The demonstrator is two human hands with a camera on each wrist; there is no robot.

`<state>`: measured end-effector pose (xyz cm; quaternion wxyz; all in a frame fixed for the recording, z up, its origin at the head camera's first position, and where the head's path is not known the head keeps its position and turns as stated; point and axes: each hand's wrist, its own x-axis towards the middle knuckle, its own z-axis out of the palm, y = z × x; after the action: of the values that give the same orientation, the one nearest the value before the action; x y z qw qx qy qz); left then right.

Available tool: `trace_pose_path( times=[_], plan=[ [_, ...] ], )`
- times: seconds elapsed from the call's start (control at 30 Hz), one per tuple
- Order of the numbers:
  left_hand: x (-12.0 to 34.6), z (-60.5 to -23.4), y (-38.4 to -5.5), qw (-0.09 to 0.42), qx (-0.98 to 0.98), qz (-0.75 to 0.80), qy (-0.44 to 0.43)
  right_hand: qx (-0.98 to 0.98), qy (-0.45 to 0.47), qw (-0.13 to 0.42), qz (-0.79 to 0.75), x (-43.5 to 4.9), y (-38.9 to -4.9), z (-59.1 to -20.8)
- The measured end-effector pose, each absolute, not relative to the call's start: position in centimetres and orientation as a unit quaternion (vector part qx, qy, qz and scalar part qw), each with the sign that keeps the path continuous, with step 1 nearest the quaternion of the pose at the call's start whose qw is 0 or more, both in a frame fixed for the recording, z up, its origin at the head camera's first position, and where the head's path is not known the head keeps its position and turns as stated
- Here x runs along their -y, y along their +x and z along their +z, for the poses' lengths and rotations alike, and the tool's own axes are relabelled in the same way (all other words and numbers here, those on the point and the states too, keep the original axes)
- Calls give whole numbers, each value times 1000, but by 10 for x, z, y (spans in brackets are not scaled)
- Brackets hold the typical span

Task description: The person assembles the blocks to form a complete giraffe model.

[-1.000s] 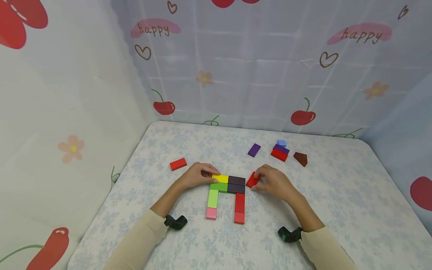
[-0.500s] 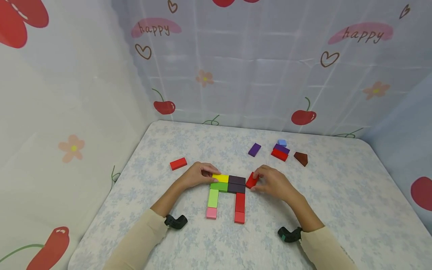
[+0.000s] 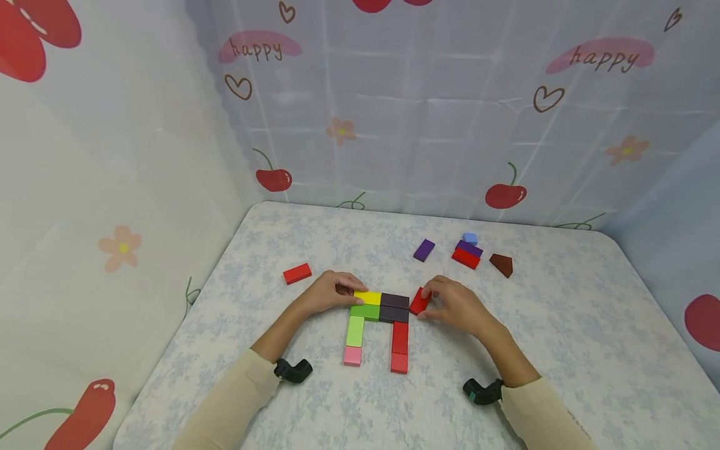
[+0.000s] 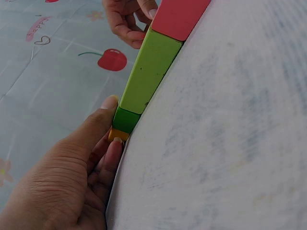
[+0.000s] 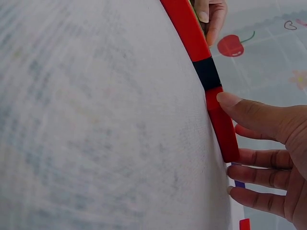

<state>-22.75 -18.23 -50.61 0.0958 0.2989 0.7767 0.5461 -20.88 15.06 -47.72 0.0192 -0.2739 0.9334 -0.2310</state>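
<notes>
Left of the black pair [image 3: 394,307], the left hand [image 3: 327,292] pinches the yellow block [image 3: 368,298] between thumb and fingers, as it did a second ago; the green block [image 3: 367,312] lies against it. Right of the black pair, the right hand [image 3: 457,304] pinches a slanted red block [image 3: 419,302], which has slid slightly closer to the pair. The other blocks lie unmoved.

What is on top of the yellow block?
In the head view, fingers of the left hand overlap the left end of the yellow block, so that part is covered. The rest of its top shows bare yellow.
</notes>
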Motion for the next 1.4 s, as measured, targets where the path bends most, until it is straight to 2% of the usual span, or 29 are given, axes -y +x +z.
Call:
trace_pose_path(
  times=[0.6,0.87,1.13,1.4],
  plan=[
    [182,-507,-225,93,-782,543,290,-935,-266,39,-232,-153,-209,-472],
    [180,-506,-224,94,-782,543,291,-931,-218,-15,-291,-171,-215,-464],
    [182,-511,-227,101,-780,545,289,-929,-222,-76,-286,-179,-244,-461],
    [185,-530,-240,92,-782,537,301,-947,-179,-34,-264,-167,-284,-463]
  ],
)
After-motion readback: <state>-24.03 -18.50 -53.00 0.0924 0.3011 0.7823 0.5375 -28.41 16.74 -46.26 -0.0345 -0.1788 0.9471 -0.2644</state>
